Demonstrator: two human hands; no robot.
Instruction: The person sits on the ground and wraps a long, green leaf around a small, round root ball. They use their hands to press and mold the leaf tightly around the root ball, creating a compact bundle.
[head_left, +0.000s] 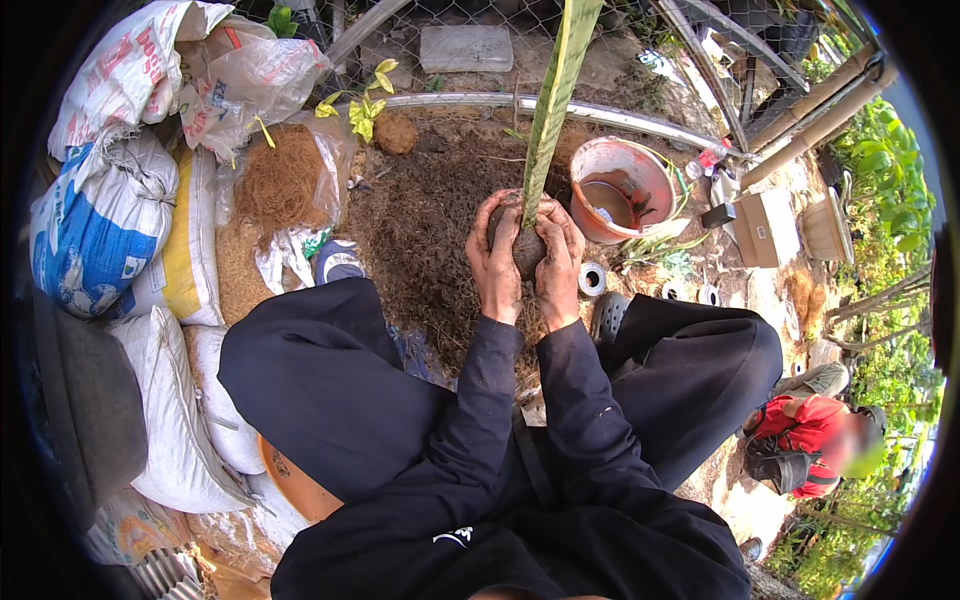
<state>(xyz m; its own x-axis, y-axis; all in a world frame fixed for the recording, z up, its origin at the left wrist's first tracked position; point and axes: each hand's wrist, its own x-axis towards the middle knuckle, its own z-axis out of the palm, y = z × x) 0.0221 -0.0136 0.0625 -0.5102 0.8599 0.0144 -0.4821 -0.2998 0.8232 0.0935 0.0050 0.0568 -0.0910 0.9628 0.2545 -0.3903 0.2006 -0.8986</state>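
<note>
Both my hands are cupped around a ball of dark soil (528, 253) from which a snake plant leaf (553, 101) rises. My left hand (495, 259) presses on its left side, and my right hand (559, 259) on its right. Mud coats the fingers of both. The long green leaf with yellow edges stands up between my thumbs and runs past the top of the view. Beneath and beyond my hands spreads a heap of dark, fibrous soil (424, 225). What lies under the ball is hidden.
A pink bucket (622, 154) with murky water stands right of my hands, near a white ring (592, 279). Coconut fibre (279, 180) and stuffed sacks (105, 217) lie left. A metal rail and wire fence (465, 97) bound the far side. A person in red (799, 439) is at right.
</note>
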